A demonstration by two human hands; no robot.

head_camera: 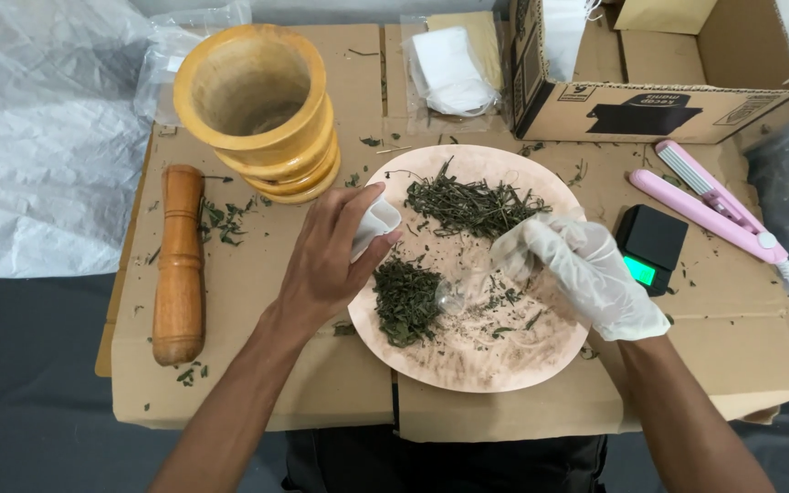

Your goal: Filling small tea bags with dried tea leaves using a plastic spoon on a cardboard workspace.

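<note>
Round wooden plate [468, 361] on cardboard, dried green herbs [407, 299] piled on it. Gloved right hand [577, 269] curled palm-down, pinching a clear spoon [454, 297] at the herbs. Bare left hand [326, 260] grips a small white pouch [374, 226] over the plate's edge.

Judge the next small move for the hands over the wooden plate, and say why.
Probably tip the clear spoon in the gloved right hand into the small white pouch held by the left hand: both meet beside the crushed-leaf pile.
</note>
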